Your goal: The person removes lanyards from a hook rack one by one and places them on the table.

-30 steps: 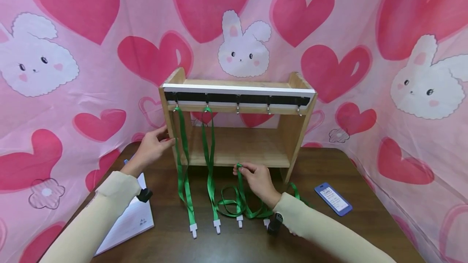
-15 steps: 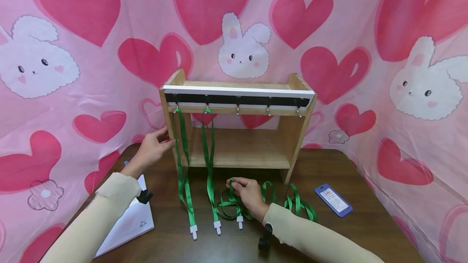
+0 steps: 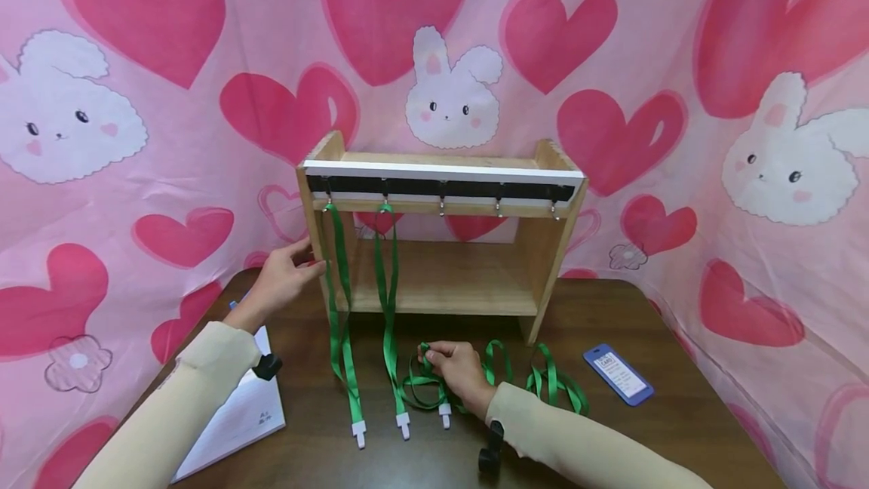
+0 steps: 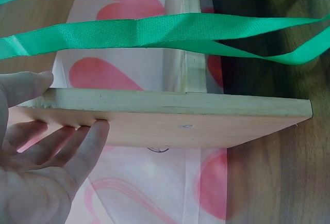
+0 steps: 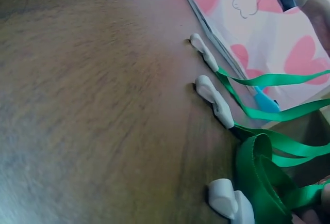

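Her right hand [image 3: 456, 370] has sunk from the shelf edge to the table, fingers pinching the loose green lanyard [image 3: 434, 382] at six o'clock of the wooden rack [image 3: 543, 247], so hanging waits, while the left hand [image 3: 284, 278] stays flat-fingered against the rack's nine o'clock side.

We can make out very little writing. The blue card holder [image 3: 618, 373], lying on the table at about 4 o'clock from the wooden rack [image 3: 441, 232], carries a white label with print too small for us to read. The white notebook [image 3: 234, 410] at 8 o'clock shows a small dark mark, also illegible.
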`<state>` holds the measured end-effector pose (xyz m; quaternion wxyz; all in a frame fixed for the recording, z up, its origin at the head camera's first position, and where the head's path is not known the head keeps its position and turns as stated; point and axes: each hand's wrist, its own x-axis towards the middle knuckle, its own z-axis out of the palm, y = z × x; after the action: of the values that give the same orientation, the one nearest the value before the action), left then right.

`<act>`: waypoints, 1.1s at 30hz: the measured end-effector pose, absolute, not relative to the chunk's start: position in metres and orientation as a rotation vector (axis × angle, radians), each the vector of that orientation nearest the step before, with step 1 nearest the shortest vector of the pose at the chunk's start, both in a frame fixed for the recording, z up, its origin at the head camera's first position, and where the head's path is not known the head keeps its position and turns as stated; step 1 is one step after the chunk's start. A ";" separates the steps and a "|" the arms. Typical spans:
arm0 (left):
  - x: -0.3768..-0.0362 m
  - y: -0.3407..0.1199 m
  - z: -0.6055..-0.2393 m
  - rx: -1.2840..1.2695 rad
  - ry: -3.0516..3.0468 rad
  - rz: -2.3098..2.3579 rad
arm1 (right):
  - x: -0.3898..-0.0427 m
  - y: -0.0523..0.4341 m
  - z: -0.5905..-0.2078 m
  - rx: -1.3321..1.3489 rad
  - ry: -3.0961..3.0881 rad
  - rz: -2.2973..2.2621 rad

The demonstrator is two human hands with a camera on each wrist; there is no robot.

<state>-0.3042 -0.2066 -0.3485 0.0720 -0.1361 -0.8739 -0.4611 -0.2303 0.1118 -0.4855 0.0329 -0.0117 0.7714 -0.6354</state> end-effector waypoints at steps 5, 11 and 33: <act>-0.306 -0.205 -0.345 -0.436 -2.616 -1.384 | -0.231 0.115 -0.479 -0.046 2.398 -1.933; -0.307 -0.204 -0.342 -0.458 -2.584 -1.408 | -0.230 0.116 -0.473 -0.131 2.378 -1.886; -0.304 -0.206 -0.349 -0.424 -2.588 -1.417 | -0.238 0.141 -0.342 -0.606 2.355 -2.077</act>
<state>-0.3044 -0.2063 -0.3489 0.0802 -0.1416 -0.8654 -0.4739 -0.2385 0.1409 -0.3421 -0.0283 -0.1896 0.7360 -0.6493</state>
